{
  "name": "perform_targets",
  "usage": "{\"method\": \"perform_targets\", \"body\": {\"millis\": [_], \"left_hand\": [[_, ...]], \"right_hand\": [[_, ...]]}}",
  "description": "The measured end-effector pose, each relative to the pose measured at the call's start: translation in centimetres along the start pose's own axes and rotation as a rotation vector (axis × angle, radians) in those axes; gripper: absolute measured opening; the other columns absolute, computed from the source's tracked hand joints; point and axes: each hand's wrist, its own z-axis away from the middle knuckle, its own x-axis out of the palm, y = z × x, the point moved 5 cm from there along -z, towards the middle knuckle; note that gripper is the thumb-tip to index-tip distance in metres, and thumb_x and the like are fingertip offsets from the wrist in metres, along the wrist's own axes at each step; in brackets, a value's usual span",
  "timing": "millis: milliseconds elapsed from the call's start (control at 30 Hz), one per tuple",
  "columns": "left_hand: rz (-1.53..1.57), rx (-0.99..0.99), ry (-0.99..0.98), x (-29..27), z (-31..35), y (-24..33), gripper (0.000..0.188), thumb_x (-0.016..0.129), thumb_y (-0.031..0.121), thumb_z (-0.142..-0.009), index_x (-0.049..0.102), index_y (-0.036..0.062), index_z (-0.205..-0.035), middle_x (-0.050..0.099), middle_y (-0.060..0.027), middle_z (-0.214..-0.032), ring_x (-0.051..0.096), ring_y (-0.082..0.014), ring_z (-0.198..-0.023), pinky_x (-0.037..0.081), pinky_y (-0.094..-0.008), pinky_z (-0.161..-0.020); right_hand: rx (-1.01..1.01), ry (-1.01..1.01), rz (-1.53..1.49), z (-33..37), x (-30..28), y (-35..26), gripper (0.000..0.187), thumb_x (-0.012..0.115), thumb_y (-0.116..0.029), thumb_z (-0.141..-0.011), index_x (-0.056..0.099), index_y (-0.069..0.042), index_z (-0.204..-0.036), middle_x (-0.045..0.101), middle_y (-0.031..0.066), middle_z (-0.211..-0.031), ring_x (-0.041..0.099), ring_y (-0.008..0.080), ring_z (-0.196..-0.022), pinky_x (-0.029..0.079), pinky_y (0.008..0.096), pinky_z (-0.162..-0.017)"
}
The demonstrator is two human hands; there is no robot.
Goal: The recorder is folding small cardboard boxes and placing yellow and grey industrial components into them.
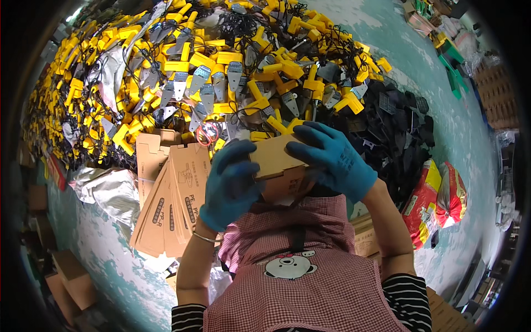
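Between my two blue-gloved hands is a small brown cardboard box (276,157), held up in front of my apron. My left hand (232,185) presses its left side, and motion smears some of the fingers. Across the box's top and right side curl the fingers of my right hand (337,160). Just beyond the box lies a large heap of yellow-handled tools (232,66) with flat metal plates and black cords. Flattened cardboard boxes (174,199) with dark print are fanned out beside my left hand. Red-handled scissors (207,134) rest at the heap's near edge.
To the right of the tools is a pile of black plastic parts (392,122). Red and yellow sacks (437,199) stand on the worn green floor at the right. A white woven sack (108,191) lies left of the flat boxes. Brown cartons (74,279) sit at lower left.
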Motion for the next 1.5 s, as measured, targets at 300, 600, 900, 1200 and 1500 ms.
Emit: {"method": "perform_targets", "body": {"millis": [300,600,900,1200,1500], "left_hand": [[-0.37,0.211,-0.168,1.0,2.4,2.6,0.04,0.078,0.006,-0.07,0.064,0.0118,-0.107,0.059,-0.0098,-0.122,0.055,-0.0351,-0.117,0.039,-0.0539,-0.106],[-0.333,0.165,-0.399,1.9,-3.1,5.6,0.024,0.078,0.013,-0.073,0.066,0.0096,-0.093,0.062,-0.0075,-0.103,0.057,-0.0302,-0.101,0.044,-0.0412,-0.088],[0.121,-0.242,-0.045,5.3,-3.4,0.1,0.011,0.069,0.007,-0.084,0.063,0.0025,-0.091,0.062,-0.0119,-0.087,0.062,-0.0324,-0.08,0.05,-0.0385,-0.071],[-0.086,-0.083,-0.1,6.4,-2.6,2.7,0.008,0.065,0.004,-0.087,0.062,0.0007,-0.094,0.061,-0.0099,-0.089,0.061,-0.0228,-0.081,0.052,-0.0311,-0.073],[-0.133,-0.061,-0.091,6.1,-2.3,3.7,0.012,0.067,0.008,-0.084,0.061,0.0035,-0.093,0.061,-0.0112,-0.09,0.061,-0.0304,-0.086,0.048,-0.039,-0.078]], "right_hand": [[0.12,0.198,0.24,3.7,-0.5,-2.1,0.042,0.077,-0.022,-0.07,0.069,-0.023,-0.111,0.06,0.0074,-0.125,0.052,0.0342,-0.118,0.04,0.047,-0.101],[0.614,0.602,-0.282,8.8,5.2,-5.7,0.025,0.076,-0.002,-0.077,0.071,-0.012,-0.1,0.062,0.0046,-0.096,0.062,0.0215,-0.085,0.051,0.0317,-0.073],[1.032,0.691,-1.135,9.0,7.7,-6.5,0.015,0.072,-0.006,-0.088,0.064,-0.002,-0.099,0.068,0.0025,-0.088,0.063,0.0072,-0.08,0.053,0.0222,-0.072],[1.167,0.629,-1.091,10.2,6.4,-6.8,0.024,0.079,-0.015,-0.084,0.06,-0.001,-0.09,0.066,0.0052,-0.081,0.063,0.009,-0.068,0.053,0.0223,-0.062],[1.214,0.549,-1.08,9.8,5.7,-7.2,0.027,0.079,-0.017,-0.083,0.059,-0.001,-0.093,0.067,0.0055,-0.081,0.065,0.0104,-0.069,0.053,0.023,-0.061]]}}
